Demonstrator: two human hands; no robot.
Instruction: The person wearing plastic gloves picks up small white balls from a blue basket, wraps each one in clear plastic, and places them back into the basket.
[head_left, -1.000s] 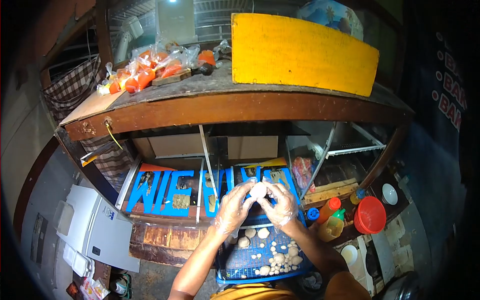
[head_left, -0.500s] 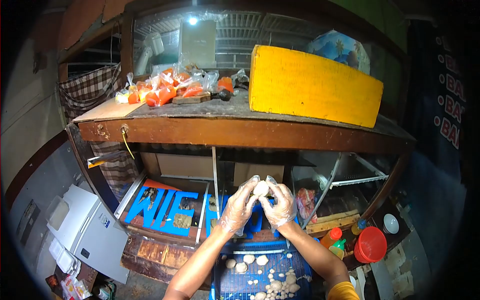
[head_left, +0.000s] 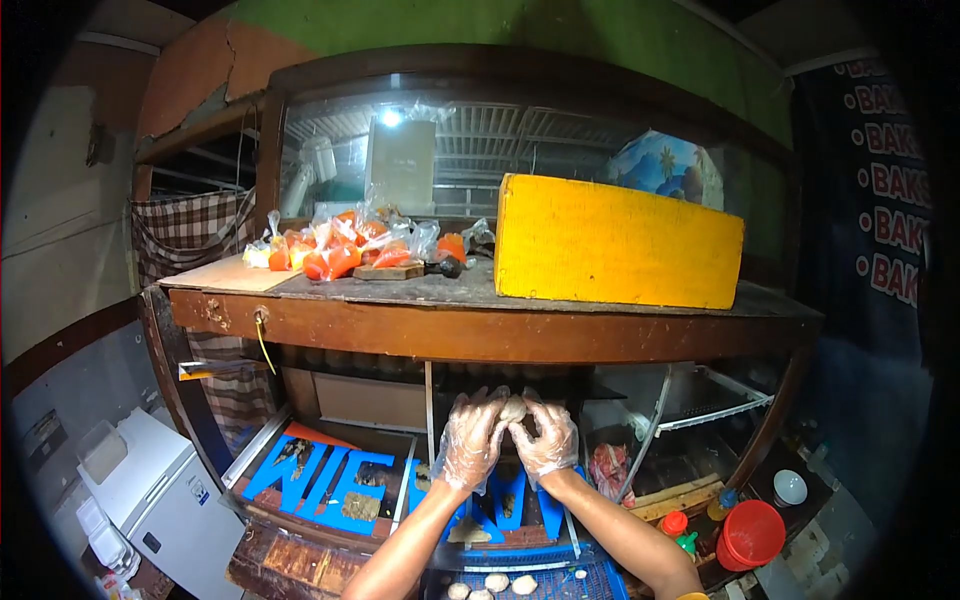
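Observation:
A pale ball, dough-like, is pinched between the fingertips of both hands. My left hand, in a clear plastic glove, has its fingers closed on the ball's left side. On the other side my right hand, gloved the same way, holds it too. Below the hands is a blue basket, cut off by the lower frame edge, with several flattened pale pieces in it.
A wooden shelf crosses above the hands, bearing a yellow box and bags of orange contents. A red bucket and white bowl stand right. A white freezer stands left.
The view has tilted up, so the shelf and hands sit lower in the frame and less of the basket shows. Both hands still hold the ball, their fingers slightly shifted around it.

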